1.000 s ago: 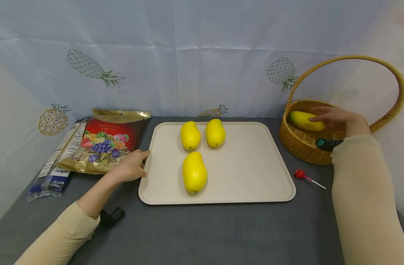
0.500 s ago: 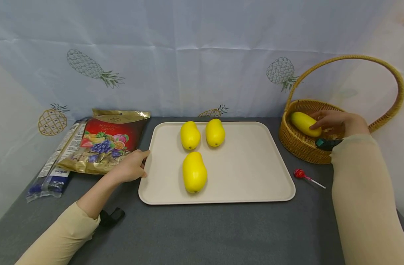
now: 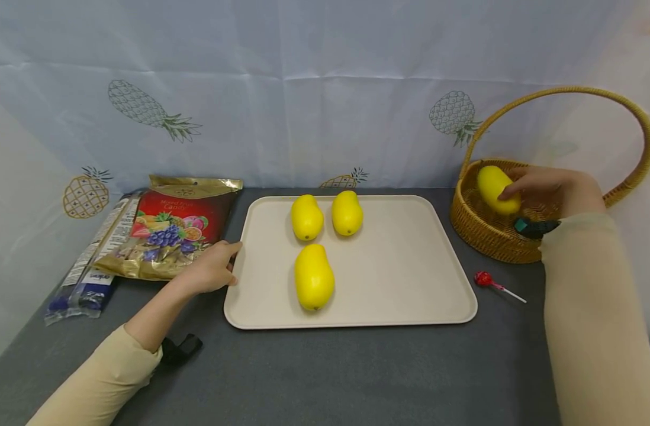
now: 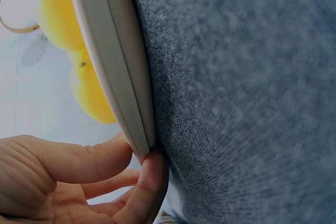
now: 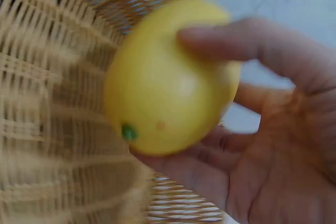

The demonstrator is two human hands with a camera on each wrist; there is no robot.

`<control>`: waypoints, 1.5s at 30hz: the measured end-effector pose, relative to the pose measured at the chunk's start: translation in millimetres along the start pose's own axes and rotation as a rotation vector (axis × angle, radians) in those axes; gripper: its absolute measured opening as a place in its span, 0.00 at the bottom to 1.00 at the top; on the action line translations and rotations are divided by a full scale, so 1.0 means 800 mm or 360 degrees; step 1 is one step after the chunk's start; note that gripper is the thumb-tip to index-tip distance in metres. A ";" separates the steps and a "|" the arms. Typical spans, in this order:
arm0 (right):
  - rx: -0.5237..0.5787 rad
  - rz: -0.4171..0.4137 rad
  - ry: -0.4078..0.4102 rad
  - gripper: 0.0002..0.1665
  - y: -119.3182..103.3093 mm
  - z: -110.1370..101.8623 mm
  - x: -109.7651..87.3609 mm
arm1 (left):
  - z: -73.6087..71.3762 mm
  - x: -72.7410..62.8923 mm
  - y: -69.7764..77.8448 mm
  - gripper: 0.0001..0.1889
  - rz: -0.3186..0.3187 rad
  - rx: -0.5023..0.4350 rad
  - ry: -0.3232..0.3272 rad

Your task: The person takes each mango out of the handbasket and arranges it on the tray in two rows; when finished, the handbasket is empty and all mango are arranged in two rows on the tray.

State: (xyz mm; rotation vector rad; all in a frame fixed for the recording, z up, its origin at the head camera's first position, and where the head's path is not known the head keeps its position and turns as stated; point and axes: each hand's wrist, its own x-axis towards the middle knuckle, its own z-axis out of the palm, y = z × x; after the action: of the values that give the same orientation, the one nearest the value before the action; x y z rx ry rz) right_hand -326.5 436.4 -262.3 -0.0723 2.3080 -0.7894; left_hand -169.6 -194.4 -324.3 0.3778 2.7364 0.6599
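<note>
My right hand (image 3: 543, 184) grips a yellow mango (image 3: 498, 188) inside the wicker basket (image 3: 476, 241). The right wrist view shows the thumb across the upper side of the mango (image 5: 168, 87) and the other fingers behind and under it, beside the woven wall. At the tray's left end, my left hand (image 3: 213, 267) pinches the edge of the beige tray (image 3: 399, 272). Thumb above and a finger below meet at the tray rim (image 4: 118, 66) in the left wrist view. Three more yellow mangoes lie on the tray: two at the back (image 3: 306, 218) and a larger one (image 3: 314, 277) nearer the front.
A red lollipop (image 3: 498, 286) lies on the grey table (image 3: 357, 378) between tray and basket. At left, a mixed fruit candy bag (image 3: 170, 228) overlaps a blue-and-white packet (image 3: 85, 284). The basket's tall handle (image 3: 559, 92) arches over the right hand. A pineapple-print cloth (image 3: 303, 118) hangs behind.
The right hand has closed its hold on the mango, which has tilted more upright and risen slightly toward the hand inside the basket. The left hand and tray have stayed put.
</note>
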 end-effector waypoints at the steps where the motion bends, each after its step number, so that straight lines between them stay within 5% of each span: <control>1: -0.0013 -0.0043 -0.0001 0.47 -0.005 -0.003 -0.003 | 0.000 0.000 0.000 0.41 0.0003 0.0001 0.0001; 4: -0.0106 -0.0173 0.0025 0.52 -0.020 -0.012 -0.016 | 0.000 0.000 0.001 0.41 0.0006 0.0005 0.0001; 11: -0.0263 -0.0305 0.0068 0.47 -0.049 -0.012 -0.046 | -0.002 0.000 0.001 0.40 0.0001 -0.0008 -0.0007; 24: -0.0364 -0.0658 0.0136 0.57 -0.128 0.044 -0.055 | -0.001 -0.001 0.002 0.42 0.0006 -0.0014 -0.0009; 31: -0.0298 -0.0848 -0.0045 0.62 -0.165 0.077 -0.048 | -0.002 -0.002 0.003 0.42 0.0007 -0.0007 -0.0009; 45: -0.0172 -0.0908 -0.0317 0.62 -0.197 0.139 -0.015 | -0.001 -0.002 0.003 0.42 -0.0014 -0.0002 -0.0015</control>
State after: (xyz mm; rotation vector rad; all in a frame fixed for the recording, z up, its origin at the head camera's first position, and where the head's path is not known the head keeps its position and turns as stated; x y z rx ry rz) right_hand -272.8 252.8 -231.7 -0.8485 2.1504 -0.8802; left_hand -167.5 -193.0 -322.3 0.3675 2.7270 0.6562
